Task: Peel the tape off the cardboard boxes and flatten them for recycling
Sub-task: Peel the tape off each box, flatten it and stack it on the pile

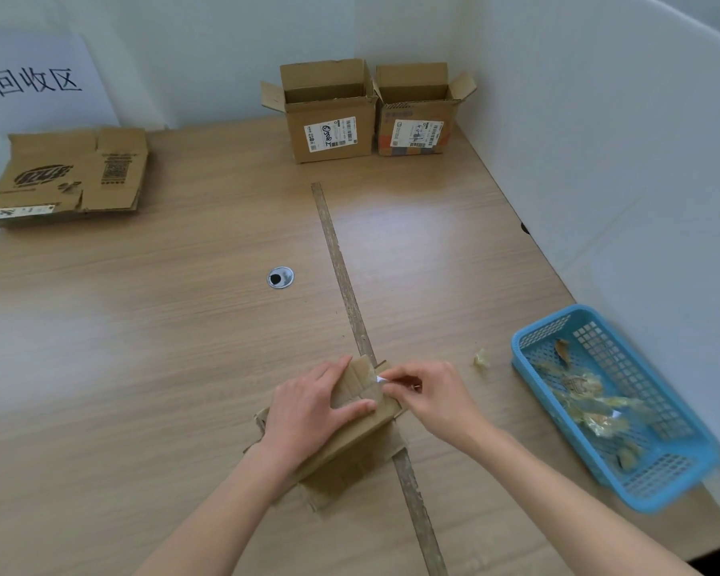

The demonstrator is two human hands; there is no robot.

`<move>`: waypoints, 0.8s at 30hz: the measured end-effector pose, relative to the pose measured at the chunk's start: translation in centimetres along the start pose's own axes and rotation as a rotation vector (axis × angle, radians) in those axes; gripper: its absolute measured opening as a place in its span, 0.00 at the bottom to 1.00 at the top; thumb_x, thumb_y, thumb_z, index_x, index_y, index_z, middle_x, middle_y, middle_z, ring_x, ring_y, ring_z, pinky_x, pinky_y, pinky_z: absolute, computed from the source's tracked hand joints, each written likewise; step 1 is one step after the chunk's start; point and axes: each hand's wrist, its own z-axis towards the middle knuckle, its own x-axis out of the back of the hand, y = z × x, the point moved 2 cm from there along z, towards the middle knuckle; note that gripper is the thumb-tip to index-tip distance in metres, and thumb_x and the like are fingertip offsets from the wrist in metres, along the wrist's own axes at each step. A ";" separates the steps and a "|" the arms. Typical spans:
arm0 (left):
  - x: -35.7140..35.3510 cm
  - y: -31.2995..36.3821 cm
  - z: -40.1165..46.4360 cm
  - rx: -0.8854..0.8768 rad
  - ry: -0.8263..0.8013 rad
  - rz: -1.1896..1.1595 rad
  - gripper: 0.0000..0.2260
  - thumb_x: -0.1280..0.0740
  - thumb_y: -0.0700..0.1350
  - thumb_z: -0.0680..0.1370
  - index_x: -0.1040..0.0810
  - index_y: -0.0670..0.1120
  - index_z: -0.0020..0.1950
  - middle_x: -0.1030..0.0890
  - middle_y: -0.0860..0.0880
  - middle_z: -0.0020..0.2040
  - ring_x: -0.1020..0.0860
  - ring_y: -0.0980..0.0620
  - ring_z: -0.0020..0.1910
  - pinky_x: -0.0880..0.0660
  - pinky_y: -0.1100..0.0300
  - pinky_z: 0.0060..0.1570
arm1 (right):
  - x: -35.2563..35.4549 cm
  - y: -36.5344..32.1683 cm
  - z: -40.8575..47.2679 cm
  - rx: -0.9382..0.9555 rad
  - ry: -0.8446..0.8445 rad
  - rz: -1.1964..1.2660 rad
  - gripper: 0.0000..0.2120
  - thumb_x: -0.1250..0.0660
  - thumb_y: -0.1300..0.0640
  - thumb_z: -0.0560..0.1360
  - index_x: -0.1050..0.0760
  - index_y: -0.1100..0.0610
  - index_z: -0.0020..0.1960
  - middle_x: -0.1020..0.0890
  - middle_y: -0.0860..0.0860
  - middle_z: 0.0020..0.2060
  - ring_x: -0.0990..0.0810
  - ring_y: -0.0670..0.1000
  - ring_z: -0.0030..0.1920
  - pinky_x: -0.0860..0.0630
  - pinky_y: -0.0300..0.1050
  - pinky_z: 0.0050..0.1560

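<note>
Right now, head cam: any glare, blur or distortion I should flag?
Head view: soft ceiling-light glare washes the table centre; the blue basket smears with blur at its near corner; wide-angle bending bows the right-hand partition wall; the hands are fairly sharp, left hand pressing the small box, right hand pinching tape.

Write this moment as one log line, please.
left hand presses small cardboard box | right hand pinches tape | peeling
</note>
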 end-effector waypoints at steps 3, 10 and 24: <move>0.1 -0.5 0.5 -0.013 -0.019 0.020 0.42 0.48 0.81 0.69 0.28 0.57 0.74 0.20 0.57 0.65 0.20 0.51 0.61 0.22 0.52 0.49 | 0.4 -0.4 0.6 0.001 -0.029 -0.098 0.04 0.24 0.56 0.74 0.13 0.50 0.49 0.13 0.41 0.41 0.17 0.38 0.42 0.23 0.34 0.46; -0.2 -1.1 1.1 -0.068 -0.023 0.080 0.42 0.51 0.80 0.70 0.26 0.57 0.73 0.18 0.56 0.63 0.17 0.49 0.57 0.22 0.53 0.42 | 0.4 -1.1 -0.8 0.097 -0.040 -0.306 0.04 0.29 0.56 0.79 0.16 0.54 0.49 0.13 0.46 0.44 0.17 0.48 0.45 0.23 0.46 0.45; 1.2 0.3 1.8 -0.203 -0.076 -0.052 0.30 0.52 0.70 0.81 0.38 0.59 0.80 0.28 0.57 0.74 0.30 0.53 0.71 0.35 0.52 0.68 | -0.4 0.9 -2.3 -0.290 0.105 0.182 0.04 0.26 0.54 0.77 0.19 0.49 0.44 0.14 0.45 0.37 0.15 0.44 0.37 0.17 0.47 0.45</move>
